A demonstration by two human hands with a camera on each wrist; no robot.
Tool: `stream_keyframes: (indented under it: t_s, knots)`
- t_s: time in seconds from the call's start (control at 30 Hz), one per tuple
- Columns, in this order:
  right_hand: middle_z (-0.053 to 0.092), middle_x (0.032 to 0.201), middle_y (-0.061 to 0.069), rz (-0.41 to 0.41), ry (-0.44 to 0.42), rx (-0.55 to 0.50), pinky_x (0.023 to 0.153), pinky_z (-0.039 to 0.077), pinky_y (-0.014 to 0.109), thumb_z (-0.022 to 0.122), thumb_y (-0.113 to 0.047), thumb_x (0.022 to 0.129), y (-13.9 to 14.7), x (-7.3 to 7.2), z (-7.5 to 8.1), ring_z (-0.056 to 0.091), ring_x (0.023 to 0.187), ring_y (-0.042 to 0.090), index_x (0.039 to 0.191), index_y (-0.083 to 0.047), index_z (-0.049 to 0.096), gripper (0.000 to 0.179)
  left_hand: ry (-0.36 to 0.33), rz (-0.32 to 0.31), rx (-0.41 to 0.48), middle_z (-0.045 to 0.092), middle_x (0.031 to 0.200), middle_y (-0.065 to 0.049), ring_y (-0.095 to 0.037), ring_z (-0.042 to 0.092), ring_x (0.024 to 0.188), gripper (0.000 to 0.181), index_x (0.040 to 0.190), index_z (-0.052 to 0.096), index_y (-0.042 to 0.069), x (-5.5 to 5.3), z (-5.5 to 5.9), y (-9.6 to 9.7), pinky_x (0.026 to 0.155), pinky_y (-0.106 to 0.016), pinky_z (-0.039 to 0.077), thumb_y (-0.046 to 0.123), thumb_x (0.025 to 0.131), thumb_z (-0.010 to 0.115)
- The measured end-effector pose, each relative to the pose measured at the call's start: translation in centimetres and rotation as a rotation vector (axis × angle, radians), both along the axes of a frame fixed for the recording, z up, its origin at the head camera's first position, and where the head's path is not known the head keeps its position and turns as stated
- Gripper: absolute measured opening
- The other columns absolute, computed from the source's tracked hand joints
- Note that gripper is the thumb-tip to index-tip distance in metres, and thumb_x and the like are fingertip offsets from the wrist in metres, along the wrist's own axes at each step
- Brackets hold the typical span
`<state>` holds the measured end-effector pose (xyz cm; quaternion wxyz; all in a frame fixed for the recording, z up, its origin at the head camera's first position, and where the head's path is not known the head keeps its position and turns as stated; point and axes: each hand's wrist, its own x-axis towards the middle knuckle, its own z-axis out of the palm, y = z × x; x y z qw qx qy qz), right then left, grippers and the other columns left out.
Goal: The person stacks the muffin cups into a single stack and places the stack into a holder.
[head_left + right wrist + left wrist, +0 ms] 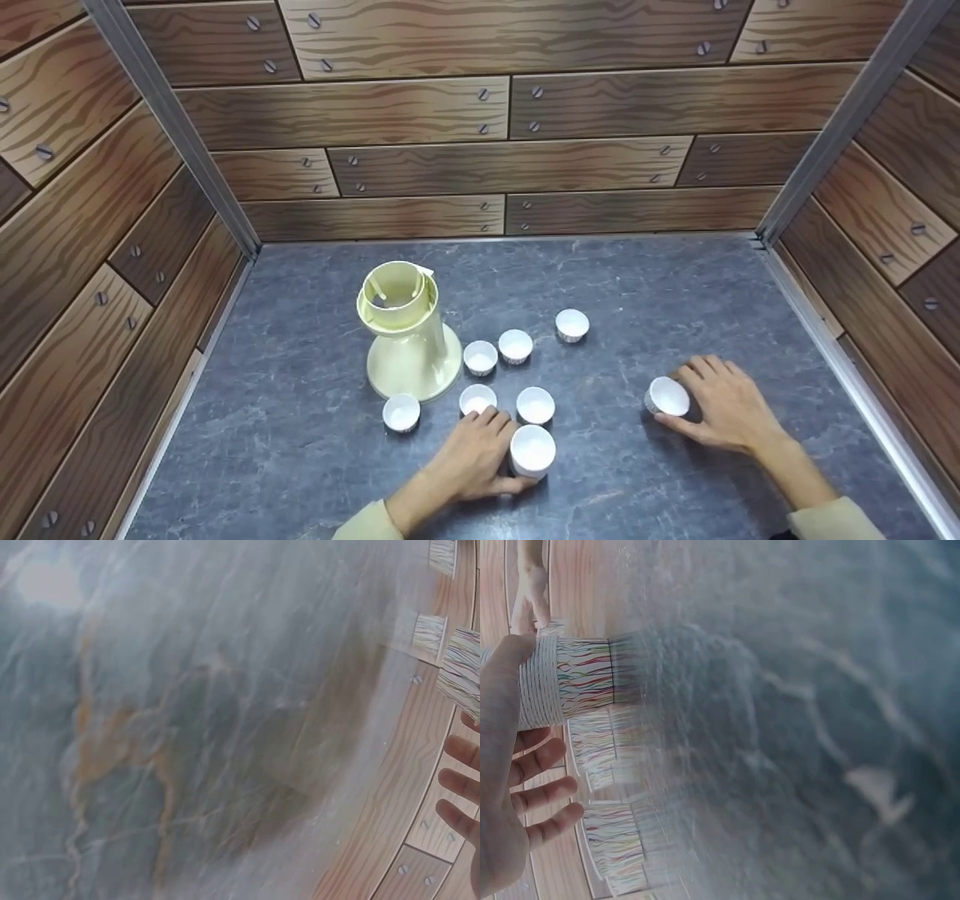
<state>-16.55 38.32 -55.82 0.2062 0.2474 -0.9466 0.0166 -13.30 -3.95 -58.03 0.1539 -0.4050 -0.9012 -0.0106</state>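
Observation:
At the front middle in the head view, my left hand (476,457) holds a stack of white paper baking cups (532,448) between thumb and fingers. The left wrist view shows the stack's many rims and the coloured streaks on its side, (585,675) with the left hand (514,772) around it. To the right, my right hand (724,405) grips another baking cup (667,396) by its side. That cup (461,671) appears partly at the edge of the right wrist view, above the right hand's fingers (459,784). Whether it is single or stacked, I cannot tell.
Several other baking cups stand upright on the dark marbled table (300,450), including a cup (572,325) farther back. A pale-yellow plastic piece (412,364) with a flared base and round open top stands left of them. Wood-patterned walls (510,165) enclose the back and sides.

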Motion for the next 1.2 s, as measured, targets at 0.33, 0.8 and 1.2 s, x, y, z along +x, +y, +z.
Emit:
stream_keyframes:
  t_s: [0.33,0.8,1.2]
  knots:
    - [0.069,0.107,0.012,0.058,0.04,-0.044,0.084,0.055,0.05,0.079,-0.067,0.074,-1.6,0.3,0.5,0.066,0.1,0.033,0.107,-0.014,0.07,0.064,-0.014,0.003,-0.002,0.065,0.106,0.002,-0.016,0.061,0.101,0.072,0.116,0.062,0.017,0.0,-0.1,0.1,0.082,-0.033,0.054,0.082,0.086,0.06]
    - [0.069,0.108,0.008,0.109,0.038,-0.126,0.089,0.055,0.051,0.08,-0.066,0.074,-4.0,0.4,1.4,0.066,0.103,0.031,0.108,-0.016,0.07,0.062,0.013,0.0,0.003,0.065,0.105,0.002,-0.016,0.06,0.099,0.071,0.115,0.062,0.017,0.0,-0.2,0.0,0.081,-0.032,0.053,0.081,0.084,0.062]
    - [0.07,0.112,0.008,0.14,0.008,-0.185,0.09,0.055,0.052,0.081,-0.065,0.075,-5.8,0.4,2.0,0.066,0.105,0.029,0.11,-0.017,0.071,0.06,0.014,-0.013,0.02,0.064,0.104,0.004,-0.015,0.059,0.097,0.069,0.113,0.062,0.018,0.0,-0.2,0.0,0.078,-0.03,0.051,0.081,0.084,0.062]
